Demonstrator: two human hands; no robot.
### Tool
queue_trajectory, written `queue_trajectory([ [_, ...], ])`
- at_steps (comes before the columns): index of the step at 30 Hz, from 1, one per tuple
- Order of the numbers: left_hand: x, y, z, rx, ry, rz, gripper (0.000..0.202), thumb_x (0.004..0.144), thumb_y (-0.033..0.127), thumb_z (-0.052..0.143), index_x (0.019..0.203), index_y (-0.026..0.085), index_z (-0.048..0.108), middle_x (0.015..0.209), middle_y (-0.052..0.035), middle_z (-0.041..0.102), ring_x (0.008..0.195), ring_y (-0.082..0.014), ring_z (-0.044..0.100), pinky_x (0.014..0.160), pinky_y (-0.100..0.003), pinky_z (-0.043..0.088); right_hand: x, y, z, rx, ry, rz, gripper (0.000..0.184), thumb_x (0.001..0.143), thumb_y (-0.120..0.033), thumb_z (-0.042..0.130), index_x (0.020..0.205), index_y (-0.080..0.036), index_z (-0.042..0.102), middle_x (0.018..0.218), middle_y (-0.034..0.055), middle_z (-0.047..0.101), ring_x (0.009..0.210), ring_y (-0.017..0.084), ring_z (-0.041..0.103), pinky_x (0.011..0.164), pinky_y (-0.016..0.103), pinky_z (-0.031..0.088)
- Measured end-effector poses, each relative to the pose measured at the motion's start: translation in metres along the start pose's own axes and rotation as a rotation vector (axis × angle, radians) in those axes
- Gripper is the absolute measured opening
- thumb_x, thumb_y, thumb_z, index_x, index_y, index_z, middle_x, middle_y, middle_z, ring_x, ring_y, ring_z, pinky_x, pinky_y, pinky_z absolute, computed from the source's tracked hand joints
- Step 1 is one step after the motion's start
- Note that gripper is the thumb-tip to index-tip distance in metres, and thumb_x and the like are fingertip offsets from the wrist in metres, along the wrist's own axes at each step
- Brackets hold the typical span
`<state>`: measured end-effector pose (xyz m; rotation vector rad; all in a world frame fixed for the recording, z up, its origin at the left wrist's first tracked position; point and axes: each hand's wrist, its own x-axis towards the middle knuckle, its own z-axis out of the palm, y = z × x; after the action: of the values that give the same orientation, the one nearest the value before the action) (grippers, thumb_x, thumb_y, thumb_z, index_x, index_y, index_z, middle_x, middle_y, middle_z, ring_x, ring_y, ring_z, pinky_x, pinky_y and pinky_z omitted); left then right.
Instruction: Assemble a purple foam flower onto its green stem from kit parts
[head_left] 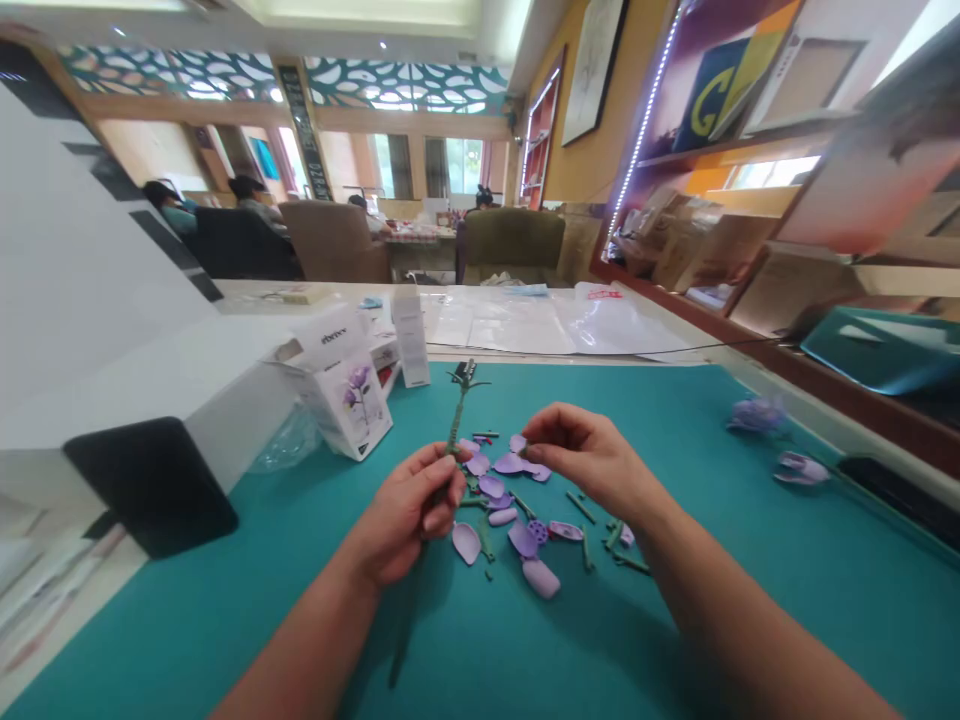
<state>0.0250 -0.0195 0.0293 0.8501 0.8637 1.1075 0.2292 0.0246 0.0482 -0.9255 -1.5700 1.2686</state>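
Note:
My left hand is closed round a long green toy flower stem, held tilted with its leafy tip up and its lower end running down toward me. To the right, my right hand pinches thumb and fingers together over the loose pieces; a small greenish bit shows at the fingertips, too small to name. Between and below both hands lie purple plastic petals, a purple round openwork piece and several short green stem pieces.
A white box with a flower picture and a narrow white box stand at the back left. A black tablet leans at left. Assembled purple flowers lie at right on the teal mat. People sit in the background.

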Motion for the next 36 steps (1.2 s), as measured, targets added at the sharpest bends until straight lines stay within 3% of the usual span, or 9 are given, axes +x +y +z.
queue_trajectory([
  [5,-0.003,0.001,0.001,0.051,-0.026,-0.003,0.029,0.072,0.036,0.07,0.087,0.016,0.056,0.056,0.0069,0.05,0.035,0.0007,0.027,0.038,-0.015,0.015,0.001,0.003,0.041,0.101,-0.022,-0.107,0.012,0.068,-0.022,0.07,0.077,-0.019,0.063,0.074,-0.0006,0.064,0.07,0.013,0.06,0.066,0.026,0.049],
  [9,-0.002,0.0,0.001,0.06,-0.023,-0.007,0.036,0.068,0.041,0.074,0.079,0.016,0.051,0.053,0.0083,0.049,0.034,0.0012,0.026,0.037,-0.015,0.015,-0.002,0.013,0.053,0.017,-0.049,-0.177,0.008,0.074,-0.02,0.065,0.081,-0.019,0.062,0.077,0.0007,0.065,0.072,0.014,0.06,0.067,0.027,0.049],
  [12,-0.001,-0.001,0.001,0.086,-0.018,-0.001,0.036,0.067,0.04,0.075,0.078,0.016,0.05,0.053,0.0086,0.048,0.034,0.0013,0.027,0.036,-0.014,0.015,-0.004,0.015,0.051,-0.19,-0.04,-0.321,0.006,0.078,-0.015,0.062,0.083,-0.019,0.062,0.075,0.0007,0.063,0.07,0.013,0.059,0.064,0.026,0.048],
  [18,0.0,-0.003,0.001,0.139,0.026,0.027,0.041,0.066,0.045,0.075,0.073,0.016,0.046,0.052,0.0093,0.047,0.035,0.0009,0.028,0.036,-0.014,0.017,-0.006,0.02,0.048,-0.716,0.046,-0.776,0.016,0.091,-0.016,0.05,0.088,-0.017,0.065,0.081,0.0067,0.067,0.078,0.016,0.062,0.07,0.026,0.05],
  [22,0.002,-0.004,0.0,0.151,0.023,0.03,0.043,0.066,0.047,0.076,0.072,0.016,0.046,0.052,0.0097,0.047,0.035,0.0011,0.027,0.036,-0.014,0.017,-0.006,0.026,0.049,-0.915,0.119,-0.895,0.022,0.093,-0.019,0.048,0.081,-0.016,0.066,0.076,0.0076,0.068,0.072,0.016,0.062,0.066,0.024,0.048],
  [25,0.001,-0.004,0.0,0.157,0.02,0.033,0.042,0.067,0.046,0.075,0.07,0.016,0.046,0.052,0.0092,0.048,0.035,0.0011,0.028,0.036,-0.014,0.018,-0.007,0.024,0.049,-0.917,0.106,-0.857,0.025,0.093,-0.02,0.048,0.076,-0.016,0.065,0.075,0.0081,0.066,0.07,0.016,0.06,0.063,0.025,0.046],
  [27,0.0,-0.002,0.0,0.161,0.026,0.048,0.04,0.07,0.048,0.072,0.071,0.015,0.049,0.054,0.0077,0.051,0.035,0.0008,0.03,0.037,-0.014,0.02,-0.007,0.021,0.049,-0.813,0.081,-0.754,0.022,0.092,-0.022,0.049,0.076,-0.017,0.064,0.075,0.0067,0.064,0.07,0.015,0.059,0.062,0.025,0.045],
  [33,-0.004,-0.001,0.004,0.18,0.011,0.078,0.036,0.081,0.05,0.058,0.082,0.014,0.055,0.056,0.0043,0.054,0.035,-0.0008,0.032,0.037,-0.015,0.022,-0.006,0.012,0.049,-0.248,0.068,-0.315,0.006,0.082,-0.021,0.056,0.076,-0.019,0.057,0.066,-0.0018,0.055,0.06,0.011,0.05,0.054,0.022,0.04],
  [36,-0.005,-0.002,0.004,0.184,0.009,0.076,0.029,0.084,0.045,0.056,0.085,0.016,0.053,0.054,0.0052,0.054,0.034,-0.0012,0.03,0.037,-0.015,0.02,-0.004,0.013,0.05,0.035,0.03,-0.15,0.01,0.078,-0.027,0.061,0.077,-0.019,0.056,0.065,-0.0029,0.055,0.058,0.01,0.049,0.053,0.023,0.04],
])
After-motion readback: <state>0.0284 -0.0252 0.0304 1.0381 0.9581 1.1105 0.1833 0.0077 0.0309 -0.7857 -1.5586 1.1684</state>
